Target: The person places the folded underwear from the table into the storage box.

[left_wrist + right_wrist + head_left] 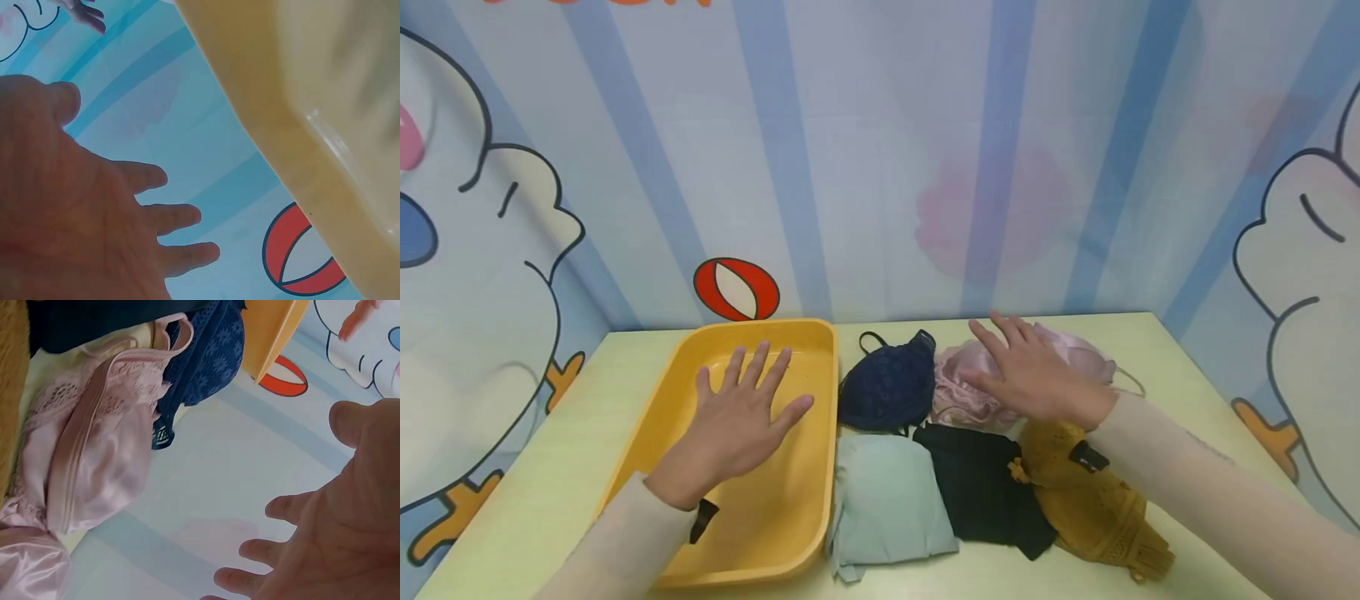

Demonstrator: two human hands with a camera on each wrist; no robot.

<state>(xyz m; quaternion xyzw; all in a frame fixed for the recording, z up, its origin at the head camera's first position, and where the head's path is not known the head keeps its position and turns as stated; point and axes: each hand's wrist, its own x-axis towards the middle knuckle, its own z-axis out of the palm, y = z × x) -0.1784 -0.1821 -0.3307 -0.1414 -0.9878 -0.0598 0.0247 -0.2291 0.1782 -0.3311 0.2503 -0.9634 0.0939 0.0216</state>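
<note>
My left hand [730, 425] hovers over the yellow tray [808, 517], fingers spread and nothing held. In the head view my right hand [1033, 379] is held above the pink satin bra [955, 379], its fingers also straight and apart. Left of the pink bra lies a navy lace bra [887, 387], close to the tray's rim. In front of these lie a folded pale green cloth [891, 500], a folded black cloth [988, 483] and a mustard bra [1082, 500], partly covered by the right forearm. The right wrist view shows the pink bra [112, 444] beside the navy one.
The tray takes up the left part of the pale yellow table [1157, 375]. Behind the table rises a blue striped backdrop [880, 167] with cartoon figures and a red ball printed on it. A dark strap [703, 521] sits at the left wrist.
</note>
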